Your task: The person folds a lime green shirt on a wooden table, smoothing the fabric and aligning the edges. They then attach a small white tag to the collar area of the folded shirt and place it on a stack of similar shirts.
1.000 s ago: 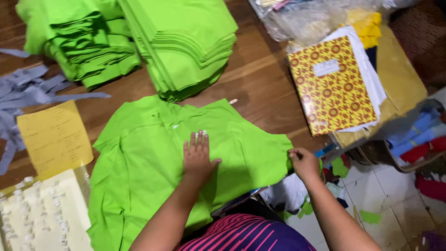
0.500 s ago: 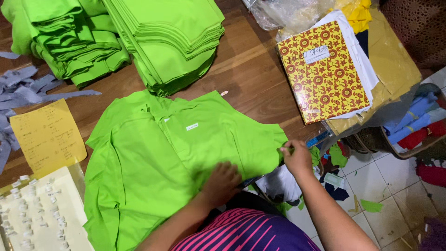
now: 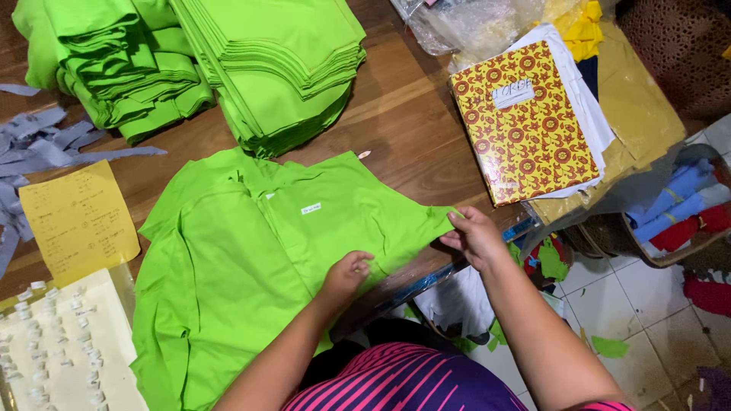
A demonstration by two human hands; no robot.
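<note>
A bright green shirt (image 3: 251, 259) lies spread flat on the wooden desk (image 3: 411, 129), collar toward the far side, a small white label just below the collar. The left hand (image 3: 346, 274) is down on the near edge of the shirt, fingers curled onto the cloth; it looks like a light pinch of the hem, though the fingertips fold under and the grip is hard to read for certain. The right hand (image 3: 472, 236) is at the shirt's right sleeve tip, thumb and fingers closed on the fabric, pulling that corner out to a point at the desk's edge.

Beyond the shirt, a tall stack of folded green pieces (image 3: 282, 61) sits on the desk, and to its left a looser pile of green garments (image 3: 114, 68). Grey fabric strips (image 3: 38, 152) trail at the left edge. A yellow paper note (image 3: 76, 221) lies just beside the shirt's left sleeve, with a sheet of small white tags (image 3: 61, 350) nearer the person. On the right, a yellow patterned notebook (image 3: 525, 122) rests on a brown envelope.
</note>
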